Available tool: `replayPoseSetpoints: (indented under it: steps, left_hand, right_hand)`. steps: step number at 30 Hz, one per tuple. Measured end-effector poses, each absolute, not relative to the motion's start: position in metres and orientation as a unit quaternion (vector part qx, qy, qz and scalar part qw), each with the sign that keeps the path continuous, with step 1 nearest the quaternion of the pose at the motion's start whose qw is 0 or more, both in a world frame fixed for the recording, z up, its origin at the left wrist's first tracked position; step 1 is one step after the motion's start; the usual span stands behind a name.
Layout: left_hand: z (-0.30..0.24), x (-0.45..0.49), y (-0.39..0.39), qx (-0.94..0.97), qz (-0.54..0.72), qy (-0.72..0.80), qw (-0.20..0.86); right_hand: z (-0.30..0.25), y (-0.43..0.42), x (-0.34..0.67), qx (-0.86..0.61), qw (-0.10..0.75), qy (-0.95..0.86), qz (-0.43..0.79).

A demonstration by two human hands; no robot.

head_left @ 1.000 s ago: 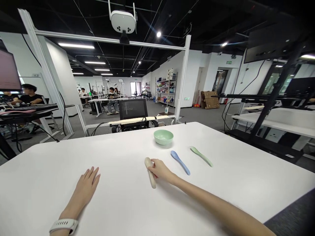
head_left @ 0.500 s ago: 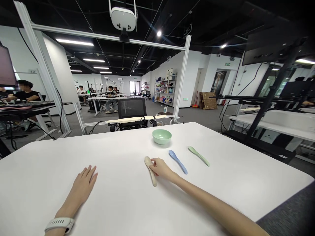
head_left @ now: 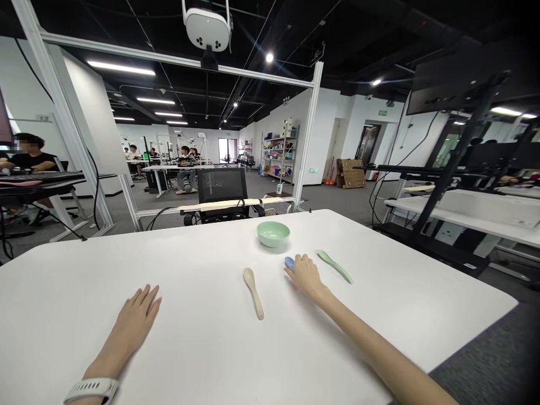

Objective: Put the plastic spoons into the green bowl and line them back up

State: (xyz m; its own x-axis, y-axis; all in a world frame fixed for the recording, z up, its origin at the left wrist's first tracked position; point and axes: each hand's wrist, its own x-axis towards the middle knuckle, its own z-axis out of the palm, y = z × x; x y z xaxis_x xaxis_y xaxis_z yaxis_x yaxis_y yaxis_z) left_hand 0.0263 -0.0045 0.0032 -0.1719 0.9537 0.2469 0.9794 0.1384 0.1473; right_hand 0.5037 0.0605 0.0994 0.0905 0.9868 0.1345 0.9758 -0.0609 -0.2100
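Note:
My left hand (head_left: 135, 319) lies flat on the white table (head_left: 189, 349), fingers stretched out and holding nothing. Over the blue spoon (head_left: 289, 262) is my right hand (head_left: 307, 277), its fingers bent round the spoon; only the spoon's head shows, and the handle is hidden beneath the hand. A beige spoon (head_left: 253, 293) rests on the table between my two hands. To the right of my right hand lies a light green spoon (head_left: 335, 266). Behind the spoons stands an upright green bowl (head_left: 273, 234).
A metal frame (head_left: 306, 135) rises beyond the table's far edge, with a white device (head_left: 207, 29) mounted on top. Behind it stands a black chair (head_left: 223, 187). Another person (head_left: 31, 154) sits at a desk on the left.
My right hand has let go of the beige spoon and moved right to the blue spoon. The beige spoon stays on the table. My left hand keeps its place; the view shifts slightly.

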Motion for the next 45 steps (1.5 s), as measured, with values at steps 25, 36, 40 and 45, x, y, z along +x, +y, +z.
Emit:
replayPoseSetpoints:
  steps: [25,36,40,45]
  left_hand:
    - [-0.016,0.011,0.004,-0.648,-0.14,-0.744,0.081]
    - [-0.016,0.009,0.004,-0.647,-0.155,-0.743,0.071]
    - [-0.011,0.013,0.003,-0.639,-0.156,-0.751,0.058]
    - [-0.011,0.014,0.003,-0.632,-0.163,-0.755,0.061]
  right_hand:
    - [0.09,0.087,0.593,-0.747,0.288,-0.581,0.147]
    - [0.081,0.071,0.56,-0.718,0.261,-0.607,0.219]
    - [0.081,0.071,0.56,-0.716,0.259,-0.608,0.223]
    - [0.082,0.068,0.561,-0.72,0.247,-0.606,0.231]
